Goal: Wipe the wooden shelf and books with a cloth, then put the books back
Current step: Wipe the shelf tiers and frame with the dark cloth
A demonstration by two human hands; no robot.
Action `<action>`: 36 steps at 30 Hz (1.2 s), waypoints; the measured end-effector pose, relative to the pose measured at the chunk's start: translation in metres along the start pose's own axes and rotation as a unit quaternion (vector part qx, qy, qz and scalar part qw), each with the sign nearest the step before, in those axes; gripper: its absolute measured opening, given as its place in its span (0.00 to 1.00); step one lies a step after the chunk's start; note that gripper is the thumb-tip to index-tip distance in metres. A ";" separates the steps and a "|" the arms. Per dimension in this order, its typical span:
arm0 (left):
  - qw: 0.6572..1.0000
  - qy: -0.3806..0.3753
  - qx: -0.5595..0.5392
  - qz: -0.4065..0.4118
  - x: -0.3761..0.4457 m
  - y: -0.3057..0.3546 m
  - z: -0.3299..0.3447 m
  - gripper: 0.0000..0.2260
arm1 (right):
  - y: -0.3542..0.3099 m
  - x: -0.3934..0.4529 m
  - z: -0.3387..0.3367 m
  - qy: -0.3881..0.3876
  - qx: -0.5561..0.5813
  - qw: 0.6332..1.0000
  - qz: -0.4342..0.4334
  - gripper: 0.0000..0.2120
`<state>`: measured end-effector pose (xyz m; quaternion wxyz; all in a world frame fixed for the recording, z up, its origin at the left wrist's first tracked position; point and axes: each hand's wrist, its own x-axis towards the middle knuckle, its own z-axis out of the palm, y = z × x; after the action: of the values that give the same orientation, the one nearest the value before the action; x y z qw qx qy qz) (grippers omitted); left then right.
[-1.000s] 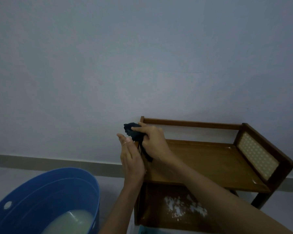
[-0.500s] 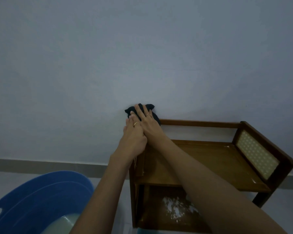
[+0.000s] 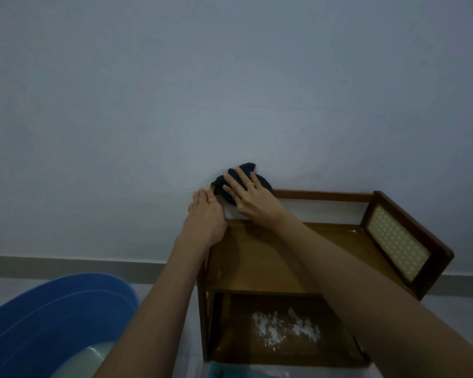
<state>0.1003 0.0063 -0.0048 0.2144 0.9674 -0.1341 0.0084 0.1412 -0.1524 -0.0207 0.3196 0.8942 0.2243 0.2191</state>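
The wooden shelf (image 3: pixel 271 257) stands against the wall with its top board bare. A dark cloth (image 3: pixel 248 168) lies bunched over the left end of the back rail (image 3: pixel 325 194). My right hand (image 3: pixel 250 199) presses on the cloth with spread, straight fingers. My left hand (image 3: pixel 204 216) rests on top of the shelf's left side, its fingertips beside the cloth's left edge. No books are in view.
White residue (image 3: pixel 284 326) is smeared on the lower shelf board. A woven panel (image 3: pixel 396 241) closes the shelf's right side. A blue tub (image 3: pixel 52 317) with milky water (image 3: pixel 93 361) stands on the floor at the left. Something teal (image 3: pixel 230 373) lies below the shelf.
My right hand has gone from gripping the cloth at the shelf's left side to pressing it flat, higher up, on the back rail's corner. My left hand rose alongside it.
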 end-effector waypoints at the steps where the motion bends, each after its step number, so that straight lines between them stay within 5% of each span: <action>1: 1.000 -0.005 0.005 0.000 -0.001 0.000 0.000 0.32 | 0.009 -0.008 0.003 -0.001 -0.018 1.000 -0.015 0.23; 8: 0.999 -0.019 0.038 0.008 -0.002 0.003 -0.003 0.31 | 0.088 -0.100 0.027 -0.111 -0.063 0.992 -0.017 0.22; 12: 0.998 -0.019 0.063 0.010 -0.003 0.004 -0.003 0.31 | 0.088 -0.113 0.026 -0.113 -0.029 0.993 0.021 0.28; 15: 0.996 -0.011 0.087 0.016 -0.001 0.003 0.000 0.31 | 0.064 -0.089 0.023 -0.064 -0.033 0.997 -0.006 0.18; 19: 0.992 0.020 0.123 0.026 0.005 -0.002 0.006 0.28 | 0.031 -0.043 -0.003 -0.028 -0.013 0.999 -0.010 0.24; 36: 0.965 0.038 0.259 0.001 -0.001 0.007 0.008 0.26 | 0.109 -0.140 0.003 -0.256 -0.049 0.964 0.042 0.23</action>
<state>0.0970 -0.0025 -0.0091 -0.0381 0.9888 -0.1202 0.0796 0.0586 -0.3054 0.0160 0.4006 0.9122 0.0858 0.0071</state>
